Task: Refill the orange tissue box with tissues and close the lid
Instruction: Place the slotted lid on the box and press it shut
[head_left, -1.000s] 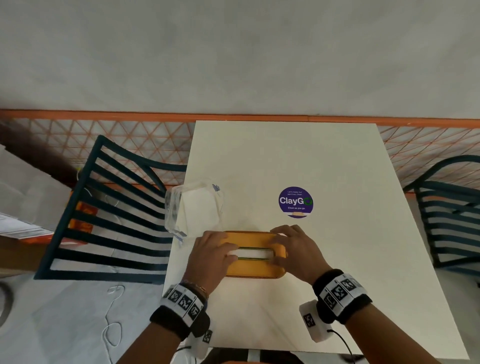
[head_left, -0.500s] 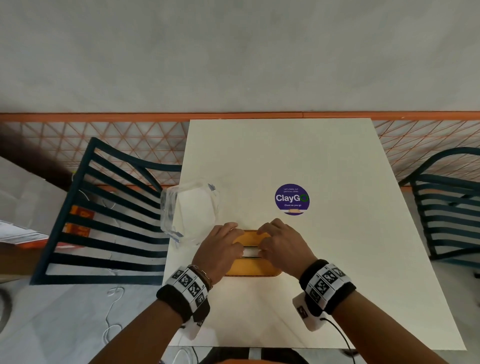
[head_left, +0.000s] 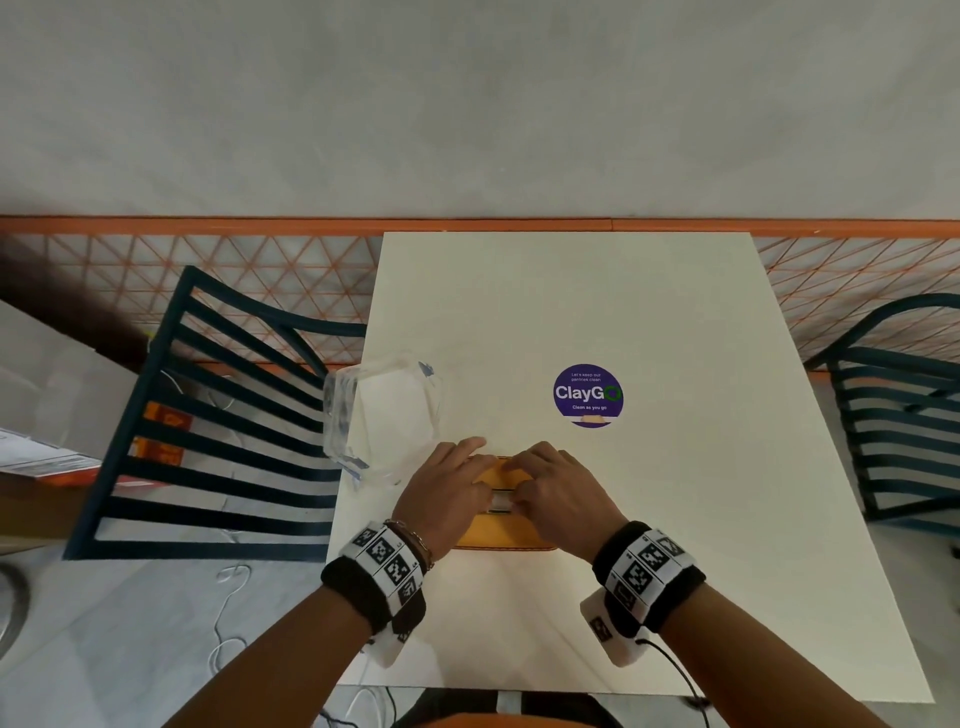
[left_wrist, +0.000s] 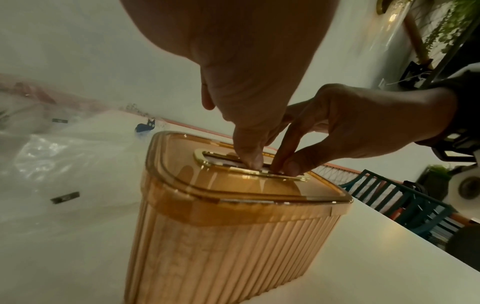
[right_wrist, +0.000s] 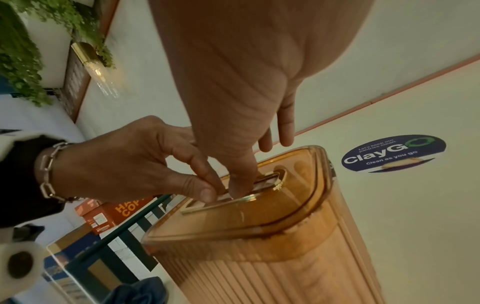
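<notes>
on top of the box (head_left: 501, 535), both of my hands meet at the gold-edged slot (left_wrist: 249, 166) in the lid (left_wrist: 233, 185). the lid looks seated all round the rim, so i judge the refill and the closing mostly done and this step to be fishing the first tissue (head_left: 500, 501) up through the slot. the box stands upright on the table (head_left: 675, 519), near its front edge, with the clear wrapper (head_left: 384, 415) just beside it on my left and the sticker (head_left: 588, 395) further back to the right. my left hand (head_left: 447, 493) has thumb and forefinger curled down into the slot from the left, tips close together; they seem to pinch at the white tissue inside, though i cannot tell if they truly have hold of it. my right hand (head_left: 558, 493) mirrors it from the right, thumb and forefinger dipping to the slot rim, the other fingers loosely spread over the far edge of the lid; whether it grips tissue or only presses the lid i cannot tell either. both wrists hang just above the near side of the box, palms down. next i would need a firm pinch on a single ply and a slow straight pull upward, with one hand steadying the lid so it does not lift off.
</notes>
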